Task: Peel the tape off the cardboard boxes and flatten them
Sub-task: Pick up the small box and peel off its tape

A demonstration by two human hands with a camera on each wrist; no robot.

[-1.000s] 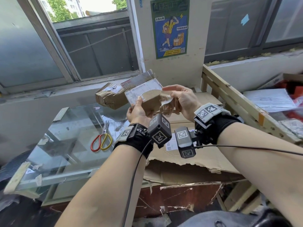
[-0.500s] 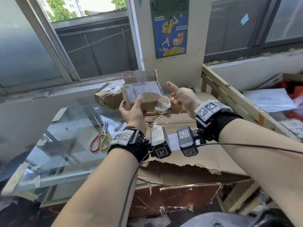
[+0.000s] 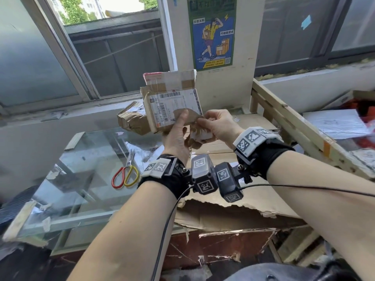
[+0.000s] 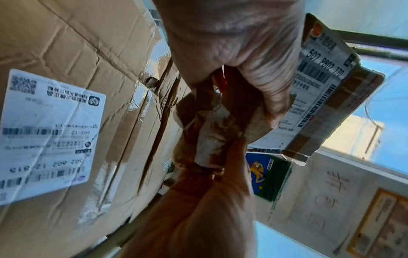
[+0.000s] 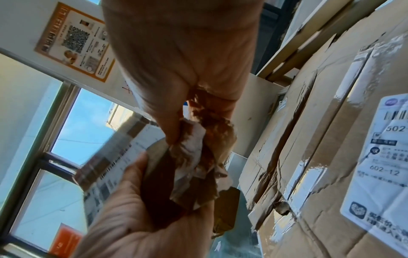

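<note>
A small cardboard box (image 3: 172, 102) with a white shipping label is held upright in the air by my left hand (image 3: 180, 126), thumb on the label face and fingers behind. Its top flap stands open. A crumpled strip of brown tape and torn label (image 3: 199, 134) hangs from the box's lower right corner. My right hand (image 3: 205, 121) pinches this strip between thumb and fingers. The left wrist view shows the strip (image 4: 209, 136) between both hands, below the box (image 4: 326, 83). The right wrist view shows the right thumb and fingers closed on the strip (image 5: 198, 157).
A crushed taped box (image 3: 132, 120) lies behind on the glass tabletop (image 3: 71, 179), with red and yellow scissors (image 3: 125, 175) to the left. Flattened large cardboard (image 3: 253, 195) lies under my wrists. A wooden frame (image 3: 294, 122) runs along the right.
My left hand has turned the box more upright and raised it. The right hand, open half a second ago, has come back and pinched the crumpled tape strip.
</note>
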